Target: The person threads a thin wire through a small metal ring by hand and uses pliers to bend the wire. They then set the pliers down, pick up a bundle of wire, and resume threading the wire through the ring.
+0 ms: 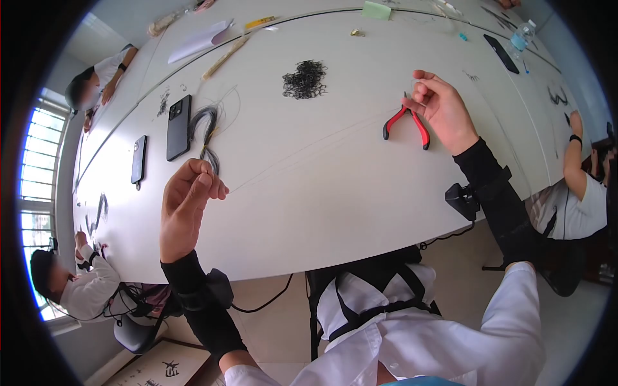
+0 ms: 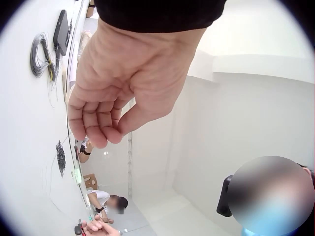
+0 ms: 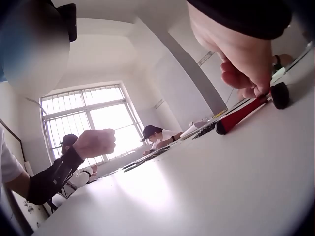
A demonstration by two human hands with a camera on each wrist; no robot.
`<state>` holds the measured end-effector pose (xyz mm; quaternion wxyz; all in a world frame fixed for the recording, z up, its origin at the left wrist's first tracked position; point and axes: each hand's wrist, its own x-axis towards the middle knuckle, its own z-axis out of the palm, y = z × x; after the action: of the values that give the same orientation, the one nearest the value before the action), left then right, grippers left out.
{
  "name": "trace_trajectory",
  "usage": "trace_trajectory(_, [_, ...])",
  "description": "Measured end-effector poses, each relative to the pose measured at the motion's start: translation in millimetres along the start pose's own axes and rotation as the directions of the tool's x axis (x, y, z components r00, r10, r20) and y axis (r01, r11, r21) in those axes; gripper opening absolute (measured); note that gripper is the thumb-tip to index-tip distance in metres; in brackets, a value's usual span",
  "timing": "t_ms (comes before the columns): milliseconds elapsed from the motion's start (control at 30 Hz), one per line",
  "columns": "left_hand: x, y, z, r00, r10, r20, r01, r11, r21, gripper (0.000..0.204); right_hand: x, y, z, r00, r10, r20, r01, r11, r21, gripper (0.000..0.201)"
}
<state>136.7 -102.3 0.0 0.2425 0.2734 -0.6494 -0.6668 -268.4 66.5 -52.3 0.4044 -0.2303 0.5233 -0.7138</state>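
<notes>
White tabletops fill most of the head view, with a bright barred window at the left edge and other people seated at the left and right margins. From my remote seat I see both forearms reach up from the bottom of the frame in black stretchy sleeves. At left centre, the left hand is raised, wrist upright, thumb tip brought against the fingertips; I read that as a pinch on a thin, pale, hair-fine strand of wire. This strand slants across the middle of the frame towards the right hand, upper right, which leans leftward with its fingers bent inward. Whether those fingers grip the strand I cannot tell. Beneath them lie pliers with red-and-black handles, flat on the table. Just above the left hand sits a tied coil of grey wire, beside a black rectangular phone. A heap of small, black, bent pieces rests at upper centre.
</notes>
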Motion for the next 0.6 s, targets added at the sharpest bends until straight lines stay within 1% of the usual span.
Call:
trace_trajectory(33, [0,1,-5,1.000,0.002,-0.004,-0.002,1.000,0.016,0.013,0,-8,-6,1.000,0.003,-0.016,-0.002,0.998,0.069,0.022])
trace_trajectory(67, [0,1,-12,1.000,-0.001,-0.012,0.001,1.000,0.027,0.014,-1,-16,-10,0.998,-0.017,-0.061,0.022,0.996,0.081,0.023])
trace_trajectory(167, [-1,-1,-30,0.999,-0.024,-0.045,0.026,0.998,0.051,0.014,1,-29,-32,0.996,-0.060,-0.071,0.065,0.995,0.082,0.024])
trace_trajectory(200, [0,0,-32,0.999,-0.027,-0.044,0.030,0.997,0.076,0.015,-2,-31,-29,0.997,-0.063,-0.046,0.066,0.996,0.060,0.024])
trace_trajectory(300, [12,14,1,0.999,-0.025,0.035,0.019,0.987,0.162,0.014,-37,-39,21,0.993,0.003,0.117,0.015,0.988,-0.156,0.024])
trace_trajectory(333, [19,16,12,0.991,0.012,0.134,-0.043,0.972,0.229,0.011,-45,-37,37,0.982,0.052,0.183,-0.018,0.983,-0.183,0.024])
trace_trajectory(367, [26,26,37,0.991,0.009,0.136,-0.046,0.961,0.272,0.008,-51,-35,52,0.963,0.100,0.249,-0.046,0.976,-0.212,0.025])
trace_trajectory(400, [34,25,52,0.964,0.124,0.234,-0.190,0.939,0.286,0.007,-55,-31,65,0.938,0.147,0.313,-0.071,0.968,-0.241,0.025])
trace_trajectory(433, [39,26,68,0.947,0.158,0.280,-0.249,0.911,0.330,0.006,-58,-24,75,0.923,0.196,0.330,-0.122,0.965,-0.232,0.025])
trace_trajectory(500, [49,28,90,0.926,0.182,0.332,-0.276,0.925,0.262,0.012,-60,-3,85,0.894,0.284,0.348,-0.216,0.951,-0.221,0.027])
trace_trajectory(600, [61,21,98,0.932,0.184,0.314,-0.244,0.956,0.164,0.014,-61,25,78,0.900,0.343,0.268,-0.269,0.923,-0.276,0.022])
